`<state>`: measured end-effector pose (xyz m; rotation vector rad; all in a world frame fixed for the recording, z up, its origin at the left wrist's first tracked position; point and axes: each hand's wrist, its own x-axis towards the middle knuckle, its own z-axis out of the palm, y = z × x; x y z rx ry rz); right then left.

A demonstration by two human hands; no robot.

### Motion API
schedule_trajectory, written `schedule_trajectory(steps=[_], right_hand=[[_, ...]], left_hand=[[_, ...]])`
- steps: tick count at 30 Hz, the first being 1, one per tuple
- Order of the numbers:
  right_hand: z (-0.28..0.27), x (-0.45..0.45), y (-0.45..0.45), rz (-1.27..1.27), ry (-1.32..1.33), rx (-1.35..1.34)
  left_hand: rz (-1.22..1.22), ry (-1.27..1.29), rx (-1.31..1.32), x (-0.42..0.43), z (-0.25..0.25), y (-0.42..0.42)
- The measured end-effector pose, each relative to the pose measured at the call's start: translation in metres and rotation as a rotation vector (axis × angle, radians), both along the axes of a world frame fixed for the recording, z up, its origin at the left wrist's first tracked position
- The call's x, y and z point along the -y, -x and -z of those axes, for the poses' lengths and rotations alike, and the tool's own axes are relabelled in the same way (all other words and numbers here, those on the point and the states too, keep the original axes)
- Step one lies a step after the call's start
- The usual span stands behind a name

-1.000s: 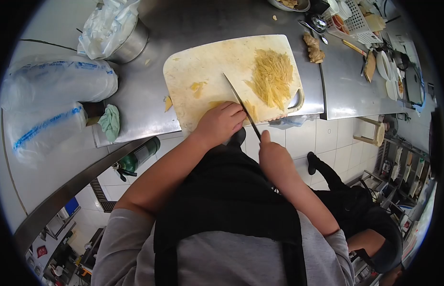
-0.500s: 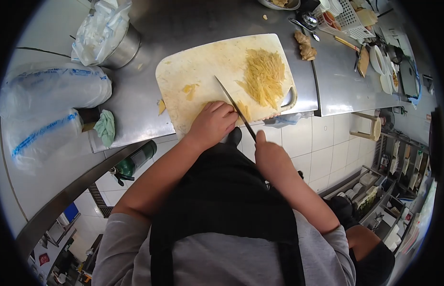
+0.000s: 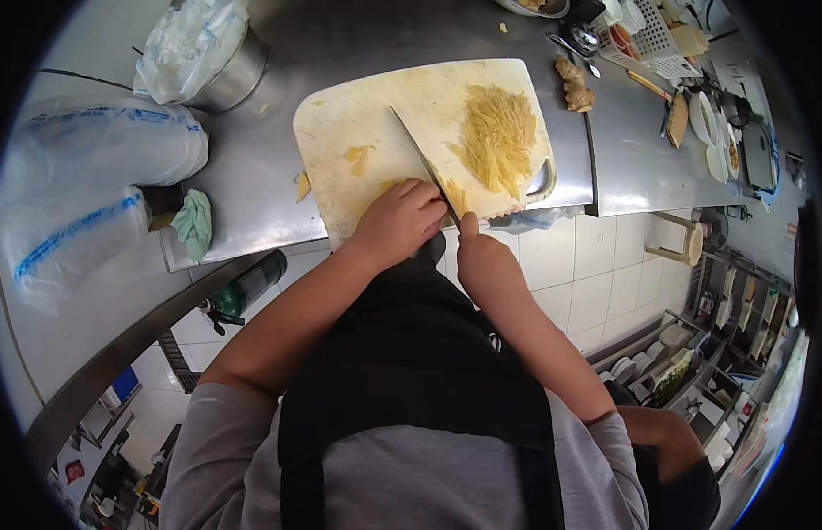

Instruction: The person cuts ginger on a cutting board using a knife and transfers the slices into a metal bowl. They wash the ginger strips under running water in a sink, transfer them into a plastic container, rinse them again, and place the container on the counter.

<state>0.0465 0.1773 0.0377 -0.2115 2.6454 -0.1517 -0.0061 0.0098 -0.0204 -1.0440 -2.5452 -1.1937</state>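
A long knife (image 3: 417, 150) lies across the white cutting board (image 3: 358, 110), its tip pointing up and left. My right hand (image 3: 487, 263) is closed round its handle below the board's near edge. Beside the blade, on its left, my left hand (image 3: 402, 219) has bent fingers pressed down on pale yellow pieces that are mostly hidden. Thin yellow strips (image 3: 457, 196) lie just right of the blade. A larger heap of yellow shreds (image 3: 497, 137) sits on the board's right side, and a few flat scraps (image 3: 359, 159) are at its left.
Ginger root (image 3: 573, 85) and spoons (image 3: 577, 49) are right of the board. A white basket (image 3: 662, 53) stands farther right. At the left are a metal pot (image 3: 238, 79) with plastic bags and a green cloth (image 3: 194, 226). Another person's arm (image 3: 662, 430) shows at the lower right.
My right hand has moved up and left with the knife, whose tip now reaches farther up the board. The other person at the lower right has shifted and shows less than at first.
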Motion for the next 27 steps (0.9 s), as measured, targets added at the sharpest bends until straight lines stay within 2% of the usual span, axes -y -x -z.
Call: schedule_trajectory(steps=[3,7,10,13,17,19,22,25,27], right_hand=[[-0.020,-0.016,-0.014,-0.007,0.021,0.060],[-0.014,-0.008,-0.023,0.070,-0.034,0.192],[0.006,0.007,0.007,0.029,-0.002,0.045],[-0.010,0.000,0.018,0.029,0.043,0.048],[-0.029,-0.013,-0.020,0.051,0.014,0.141],[-0.015,-0.003,-0.018,0.065,-0.016,0.182],[0.007,0.008,0.007,0.027,-0.035,0.047],[-0.015,0.005,0.017,0.045,0.080,0.053],[-0.027,0.000,0.000,0.040,0.032,0.100]], left_hand=[[0.006,-0.008,0.009,0.000,0.000,0.001],[-0.004,-0.006,0.010,0.001,0.006,-0.001],[0.016,0.004,0.029,0.003,0.003,0.000],[0.018,-0.002,0.035,0.003,0.004,0.000],[-0.015,-0.026,0.015,0.003,0.007,-0.002],[-0.015,-0.013,0.008,0.003,0.007,-0.002],[0.008,0.007,0.021,0.004,0.006,-0.001],[0.003,-0.018,0.010,0.003,0.006,-0.001],[-0.004,-0.023,0.009,0.002,0.006,-0.001]])
